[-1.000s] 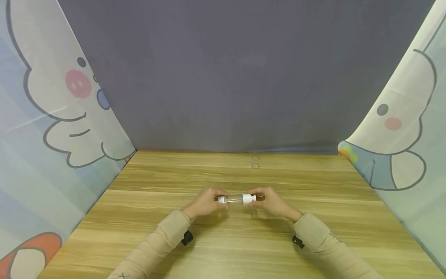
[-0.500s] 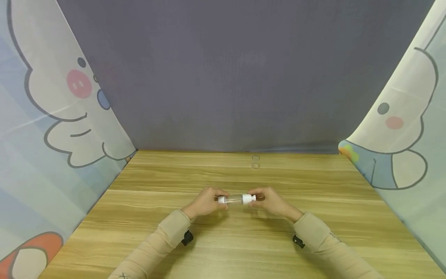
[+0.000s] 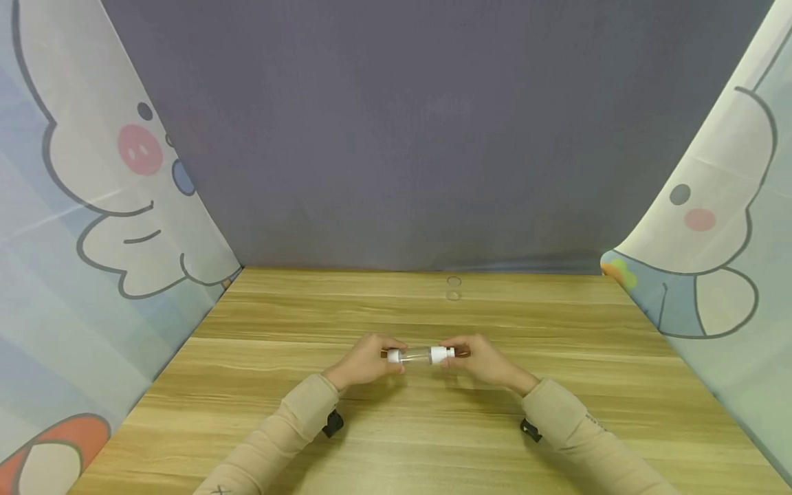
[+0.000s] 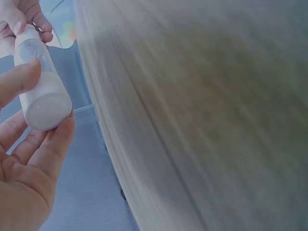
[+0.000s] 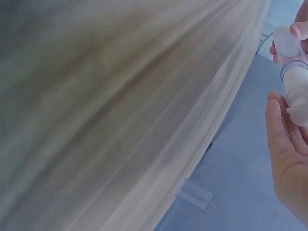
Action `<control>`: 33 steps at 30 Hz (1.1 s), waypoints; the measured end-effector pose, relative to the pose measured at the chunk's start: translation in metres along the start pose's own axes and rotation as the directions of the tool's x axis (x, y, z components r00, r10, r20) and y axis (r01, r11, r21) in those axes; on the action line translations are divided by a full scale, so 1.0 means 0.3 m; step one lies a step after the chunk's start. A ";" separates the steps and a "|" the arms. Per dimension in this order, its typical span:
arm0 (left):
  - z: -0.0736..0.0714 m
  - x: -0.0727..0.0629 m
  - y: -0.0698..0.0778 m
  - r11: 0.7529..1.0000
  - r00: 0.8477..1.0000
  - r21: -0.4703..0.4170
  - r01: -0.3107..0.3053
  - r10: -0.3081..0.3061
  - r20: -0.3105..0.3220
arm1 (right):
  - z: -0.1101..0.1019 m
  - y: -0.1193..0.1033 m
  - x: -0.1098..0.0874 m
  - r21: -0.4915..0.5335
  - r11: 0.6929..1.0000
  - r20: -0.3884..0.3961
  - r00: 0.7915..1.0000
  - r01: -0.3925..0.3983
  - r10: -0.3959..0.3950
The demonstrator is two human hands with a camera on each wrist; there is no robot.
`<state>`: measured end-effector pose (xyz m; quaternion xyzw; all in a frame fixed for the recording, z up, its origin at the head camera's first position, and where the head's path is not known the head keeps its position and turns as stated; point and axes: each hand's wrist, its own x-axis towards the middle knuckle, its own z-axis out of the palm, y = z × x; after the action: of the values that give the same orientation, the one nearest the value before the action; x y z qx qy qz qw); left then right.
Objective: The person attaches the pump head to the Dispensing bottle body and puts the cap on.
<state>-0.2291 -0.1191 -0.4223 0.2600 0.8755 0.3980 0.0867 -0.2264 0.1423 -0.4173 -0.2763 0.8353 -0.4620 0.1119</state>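
A small clear bottle [image 3: 416, 355] with a white base and a white pump head lies level between both hands, above the wooden table. My left hand [image 3: 365, 359] pinches its white base end, thumb on one side and fingers on the other. The left wrist view shows the round white bottom [image 4: 48, 111] facing the camera. At the other end, my right hand [image 3: 485, 357] holds the white pump head [image 3: 438, 354] between thumb and fingers. In the right wrist view the pump head [image 5: 299, 103] is partly cut off by the frame edge.
A clear open cylinder [image 5: 195, 194], perhaps the bottle's cap, stands near the back edge of the wooden table [image 3: 309, 302]. A grey curtain [image 3: 402, 137] rises behind the table. Printed cartoon cloths [image 3: 105, 206] hang at both sides.
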 end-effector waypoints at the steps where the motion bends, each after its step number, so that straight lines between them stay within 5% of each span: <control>1: 0.000 0.000 -0.001 1.000 1.000 0.000 0.000 0.000 0.000 | -0.001 -0.002 0.001 0.002 1.000 0.003 1.000 0.002 -0.002; 33: -0.005 0.008 -0.014 1.000 1.000 0.007 0.028 -0.028 -0.001 | -0.002 -0.005 0.007 -0.010 1.000 0.023 1.000 -0.019 0.019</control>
<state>-0.2334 -0.1211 -0.4242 0.2479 0.8806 0.3936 0.0910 -0.2279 0.1409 -0.4155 -0.2742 0.8387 -0.4537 0.1245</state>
